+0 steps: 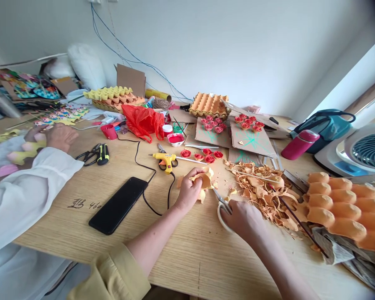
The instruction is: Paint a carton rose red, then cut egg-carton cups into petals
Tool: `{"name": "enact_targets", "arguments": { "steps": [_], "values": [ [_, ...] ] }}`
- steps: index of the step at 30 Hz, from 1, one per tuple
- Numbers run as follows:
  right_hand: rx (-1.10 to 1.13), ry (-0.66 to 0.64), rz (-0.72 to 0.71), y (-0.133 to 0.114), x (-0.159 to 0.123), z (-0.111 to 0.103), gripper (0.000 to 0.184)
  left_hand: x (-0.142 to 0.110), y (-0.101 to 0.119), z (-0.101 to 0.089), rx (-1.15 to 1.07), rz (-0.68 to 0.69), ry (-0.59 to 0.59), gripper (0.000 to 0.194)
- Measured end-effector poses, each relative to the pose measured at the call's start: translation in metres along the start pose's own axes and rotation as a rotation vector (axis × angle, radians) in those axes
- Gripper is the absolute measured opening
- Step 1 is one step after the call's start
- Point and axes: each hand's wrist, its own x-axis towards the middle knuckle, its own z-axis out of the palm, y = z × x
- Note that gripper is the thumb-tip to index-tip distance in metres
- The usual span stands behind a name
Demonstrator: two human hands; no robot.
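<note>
My left hand (pixel 190 188) grips a torn piece of orange egg carton (pixel 206 178) between thumb and fingers, above the wooden table. In my right hand (pixel 245 217) is a pair of scissors (pixel 223 210) with pale handles, its blades pointing up and left toward the carton piece. Whether the blades touch the carton I cannot tell. Small cut scraps (pixel 233 192) lie just right of the piece. A heap of orange carton trimmings (pixel 256 189) spreads to the right. Beyond my left hand sit several red paper roses (pixel 208 158) and a yellow glue gun (pixel 165 160).
A black phone (pixel 118 205) and the glue gun's cord (pixel 153 171) lie left of my arm. Uncut orange egg trays (pixel 346 208), a pink bottle (pixel 301 144) and a fan (pixel 367 143) stand at right. A co-worker's sleeve and hands (pixel 61 136) are at left. Red paint (pixel 176 139) stands behind.
</note>
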Motion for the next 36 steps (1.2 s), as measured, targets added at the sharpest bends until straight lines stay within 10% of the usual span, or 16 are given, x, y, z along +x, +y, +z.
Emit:
{"name": "enact_targets", "arguments": {
  "steps": [7, 13, 21, 36],
  "values": [
    [0.006, -0.003, 0.160, 0.046, 0.003, 0.003, 0.046, -0.013, 0.010, 0.006, 0.054, 0.046, -0.111, 0.016],
    [0.444, 0.124, 0.013, 0.059, 0.007, 0.016, 0.047, -0.023, 0.010, 0.013, -0.234, -0.287, -0.361, 0.038],
    [0.726, 0.069, -0.246, 0.065, 0.006, 0.016, 0.042, -0.019, 0.002, 0.007, -0.325, -0.272, -0.535, 0.051],
    [0.800, 0.002, -0.364, 0.053, -0.004, 0.010, 0.035, -0.013, 0.008, 0.005, -0.250, -0.170, -0.341, 0.060]
  ]
}}
